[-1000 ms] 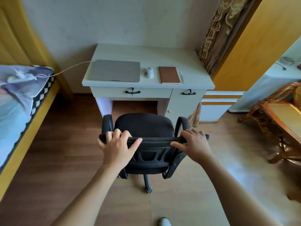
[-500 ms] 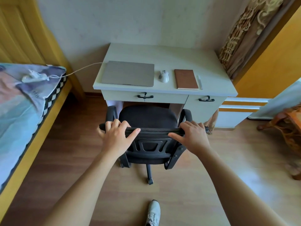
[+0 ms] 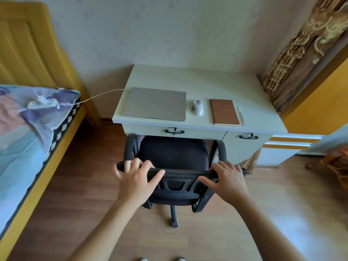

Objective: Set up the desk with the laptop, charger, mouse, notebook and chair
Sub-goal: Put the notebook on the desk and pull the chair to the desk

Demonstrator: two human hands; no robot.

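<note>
Left hand (image 3: 136, 178): you grasp the chair's (image 3: 174, 157) top rail, fingers over, thumb behind, so you can steer it.
Right hand (image 3: 228, 178): grasping the same rail, balancing the push.
Chair: at 6 o'clock of the desk (image 3: 197, 80), seat front just under the drawer.
Laptop (image 3: 154, 106): shut, at 9 o'clock of the mouse (image 3: 197, 107), near the charger (image 3: 42, 102) on the bed (image 3: 22, 140).
Notebook (image 3: 224, 112): at the mouse's 3 o'clock.

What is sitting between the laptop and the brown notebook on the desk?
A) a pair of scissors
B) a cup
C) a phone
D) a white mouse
D: the white mouse lies on the desk, with the closed laptop on one side and the brown notebook on the other.
</note>
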